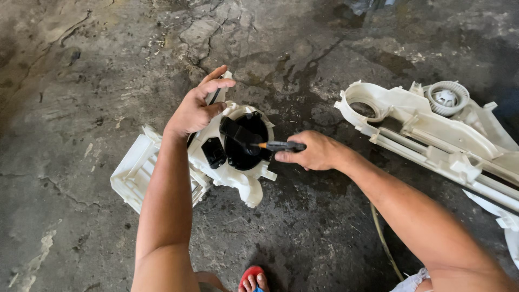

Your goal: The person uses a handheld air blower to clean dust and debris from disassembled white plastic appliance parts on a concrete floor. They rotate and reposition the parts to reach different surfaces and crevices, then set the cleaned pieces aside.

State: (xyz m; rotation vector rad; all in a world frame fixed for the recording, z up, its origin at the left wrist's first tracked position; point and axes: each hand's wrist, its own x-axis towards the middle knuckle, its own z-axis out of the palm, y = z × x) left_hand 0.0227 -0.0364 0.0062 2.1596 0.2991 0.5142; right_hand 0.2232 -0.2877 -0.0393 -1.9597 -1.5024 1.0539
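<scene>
From the head camera, the left hand (195,111) rests on the upper rim of a white plastic housing (227,162) that lies on the stained, cracked concrete floor (81,81); its fingers (219,84) are loosely curled over the edge, thumb pressed against the housing, steadying it rather than closing fully round it. The housing has a round black opening in its middle, with a black motor part (246,141) inside and a small black block (214,152) just beside it. The right hand (313,151) is closed round the dark handle of a screwdriver (277,146), whose orange-collared tip points left into the black opening and meets the motor part. Well apart to the right lies a second, longer white housing (432,135) with a round ribbed fan wheel (447,97) at its upper end. A red sandal (253,277) with toes shows at the bottom edge.
</scene>
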